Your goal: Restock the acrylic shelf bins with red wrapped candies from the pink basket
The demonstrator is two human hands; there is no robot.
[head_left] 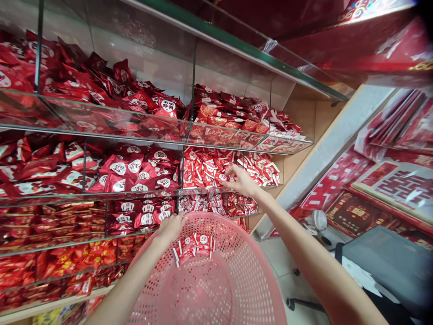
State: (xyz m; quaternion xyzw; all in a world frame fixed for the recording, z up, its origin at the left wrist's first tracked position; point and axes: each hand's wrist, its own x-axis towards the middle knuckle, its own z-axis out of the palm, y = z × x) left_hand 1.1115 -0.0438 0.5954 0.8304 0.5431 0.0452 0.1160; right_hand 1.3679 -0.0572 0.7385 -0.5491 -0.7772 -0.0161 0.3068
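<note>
A large pink perforated plastic basket point(259, 271) is in front of me, its far rim close to the shelves. My left hand point(172, 227) is closed over that rim at the far left side. Several small red-and-white candy packets point(194, 247) lie in the basket against its far wall. My right hand point(241, 180) reaches into a glass compartment, over a pile of similar small red-and-white packets point(199, 169). Its fingers are curved and apart, with nothing visible between them.
Glass shelves point(142, 118) with dividers hold heaps of red wrapped packets point(125, 169). A green-edged glass pane point(237, 43) crosses above. To the right are red printed paper goods point(402, 187), a grey chair point(389, 262) and a tiled floor point(287, 282).
</note>
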